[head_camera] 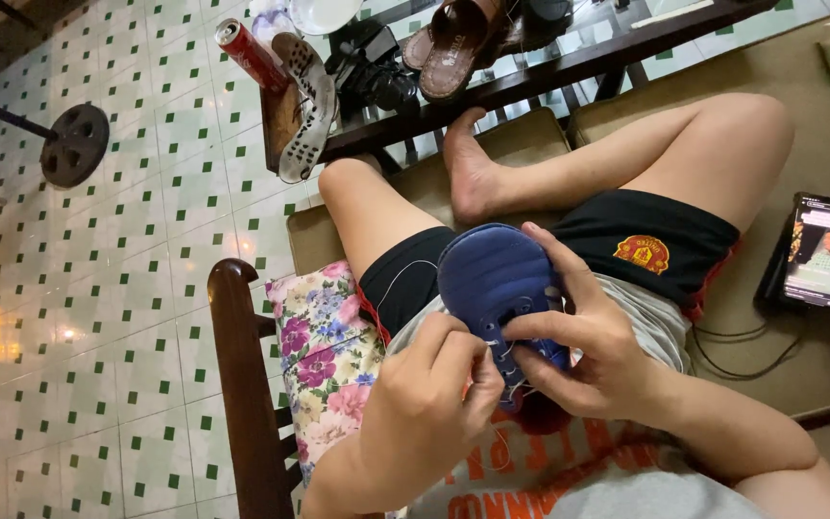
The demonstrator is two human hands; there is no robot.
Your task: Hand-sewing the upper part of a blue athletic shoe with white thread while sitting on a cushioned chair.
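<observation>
Two colours of tile, white with small green squares, covered the floor on my left, beside a dark wooden armrest and a floral cushion. I sat on a tan padded seat, with a phone lit at far right. My left hand was closed, pinching a white lace. My right hand gripped the blue shoe resting on my lap.
</observation>
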